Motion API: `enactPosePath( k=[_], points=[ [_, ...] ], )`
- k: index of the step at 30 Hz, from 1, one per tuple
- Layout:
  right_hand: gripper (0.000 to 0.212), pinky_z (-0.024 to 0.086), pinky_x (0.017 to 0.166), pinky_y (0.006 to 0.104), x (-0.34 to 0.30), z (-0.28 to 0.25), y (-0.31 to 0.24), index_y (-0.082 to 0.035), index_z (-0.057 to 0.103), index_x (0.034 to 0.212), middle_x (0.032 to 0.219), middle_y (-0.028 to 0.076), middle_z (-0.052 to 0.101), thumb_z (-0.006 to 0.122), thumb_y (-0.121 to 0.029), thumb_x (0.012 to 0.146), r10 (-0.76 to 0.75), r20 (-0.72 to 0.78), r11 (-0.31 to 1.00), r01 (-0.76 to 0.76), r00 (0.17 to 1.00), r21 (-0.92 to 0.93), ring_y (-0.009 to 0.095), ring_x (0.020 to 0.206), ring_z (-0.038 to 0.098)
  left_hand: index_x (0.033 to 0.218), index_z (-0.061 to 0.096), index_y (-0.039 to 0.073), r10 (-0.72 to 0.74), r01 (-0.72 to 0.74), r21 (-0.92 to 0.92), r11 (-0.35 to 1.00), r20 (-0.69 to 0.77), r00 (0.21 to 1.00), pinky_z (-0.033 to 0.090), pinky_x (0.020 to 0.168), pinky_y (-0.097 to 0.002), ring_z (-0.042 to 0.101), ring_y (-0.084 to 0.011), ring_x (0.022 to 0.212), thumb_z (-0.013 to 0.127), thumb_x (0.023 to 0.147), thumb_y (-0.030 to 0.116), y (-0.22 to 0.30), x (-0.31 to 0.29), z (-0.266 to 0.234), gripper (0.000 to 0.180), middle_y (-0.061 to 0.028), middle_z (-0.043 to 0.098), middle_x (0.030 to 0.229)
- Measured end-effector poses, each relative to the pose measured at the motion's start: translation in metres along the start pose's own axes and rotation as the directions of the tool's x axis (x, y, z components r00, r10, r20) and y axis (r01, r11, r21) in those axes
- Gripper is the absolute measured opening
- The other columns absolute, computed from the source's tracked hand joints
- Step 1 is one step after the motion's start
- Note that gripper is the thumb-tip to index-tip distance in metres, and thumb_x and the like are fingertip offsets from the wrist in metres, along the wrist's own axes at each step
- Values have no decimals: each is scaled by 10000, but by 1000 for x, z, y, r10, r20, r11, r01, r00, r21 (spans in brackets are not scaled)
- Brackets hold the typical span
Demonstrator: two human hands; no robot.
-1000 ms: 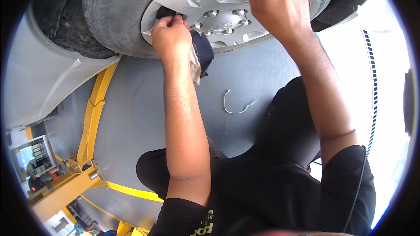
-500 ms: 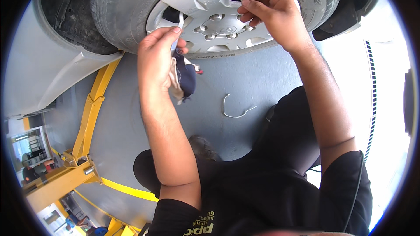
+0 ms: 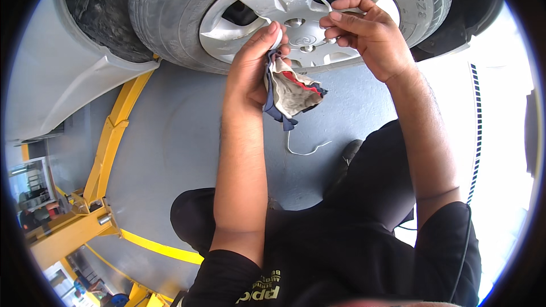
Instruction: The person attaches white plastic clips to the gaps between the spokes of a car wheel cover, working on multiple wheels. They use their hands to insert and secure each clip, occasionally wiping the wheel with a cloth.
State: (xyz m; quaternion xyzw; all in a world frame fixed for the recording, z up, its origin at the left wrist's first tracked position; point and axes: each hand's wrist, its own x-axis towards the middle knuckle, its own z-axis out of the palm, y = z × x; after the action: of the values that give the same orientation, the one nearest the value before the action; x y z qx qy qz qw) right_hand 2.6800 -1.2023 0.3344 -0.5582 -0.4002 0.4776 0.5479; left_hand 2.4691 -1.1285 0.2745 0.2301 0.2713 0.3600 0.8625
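Observation:
A silver wheel cover [image 3: 263, 3] with several spoke openings sits inside a black tyre [image 3: 170, 20] in front of me. My left hand [image 3: 250, 71] is closed at the cover's lower left; thumb and fingers pinch a thin white cable tie [image 3: 277, 40] that reaches to the left opening. A crumpled rag [image 3: 293, 92], navy, cream and red, hangs from the same hand. My right hand [image 3: 372, 34] pinches a white cable tie end [image 3: 322, 0] coming out of the upper right opening. Whether both ends belong to one tie is hidden behind the cover.
Another white cable tie [image 3: 307, 152] lies curled on the grey floor [image 3: 187, 136] below the rag. A yellow lift arm [image 3: 116, 122] runs along the left, beside a silver car body panel [image 3: 57, 79]. A yellow floor line [image 3: 162, 248] passes at lower left.
My left hand has moved right with the rag, towards the hub, and the rag has turned to show its cream and red side. My right hand keeps its pinch, slightly lower; the view has shifted a little.

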Motion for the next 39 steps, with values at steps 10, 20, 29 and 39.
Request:
enactPosePath(
  k=[10, 20, 29, 39],
  points=[
    [178, 554, 825, 297, 9, -9, 6, -34, 651, 1124, 1035, 90, 749, 684, -156, 999, -90, 48, 981, 97, 995, -170, 147, 924, 720, 1156, 617, 41, 199, 60, -491, 869, 457, 867, 443, 615, -250, 503, -108, 714, 637, 1045, 274, -41, 23, -7, 259, -21, 518, 844],
    [201, 575, 836, 295, 13, -8, 6, -24, 659, 1133, 1023, 101, 755, 703, -163, 995, -113, 75, 964, 128, 991, -234, 142, 922, 728, 1081, 678, -11, 82, -79, -23, 997, 205, 975, 409, 584, -249, 481, -92, 579, 686, 981, 164, -25, 25, -24, 201, 3, 503, 719],
    [196, 575, 830, 294, 14, -9, 6, -21, 659, 1128, 1021, 104, 754, 697, -166, 1002, -115, 87, 964, 133, 989, -232, 138, 916, 726, 1055, 668, 5, 132, -13, -308, 951, 370, 920, 456, 611, -261, 565, -152, 742, 688, 976, 146, -30, 21, -13, 162, -40, 601, 832],
    [193, 575, 831, 289, 14, -17, 5, -16, 670, 1050, 1000, 97, 762, 701, -201, 1004, -107, 92, 973, 123, 990, -193, 133, 882, 724, 1027, 691, 37, 145, -128, -89, 988, 214, 966, 489, 617, -262, 587, -121, 620, 791, 929, 214, -35, 28, 9, 226, -28, 624, 720]
  ],
)
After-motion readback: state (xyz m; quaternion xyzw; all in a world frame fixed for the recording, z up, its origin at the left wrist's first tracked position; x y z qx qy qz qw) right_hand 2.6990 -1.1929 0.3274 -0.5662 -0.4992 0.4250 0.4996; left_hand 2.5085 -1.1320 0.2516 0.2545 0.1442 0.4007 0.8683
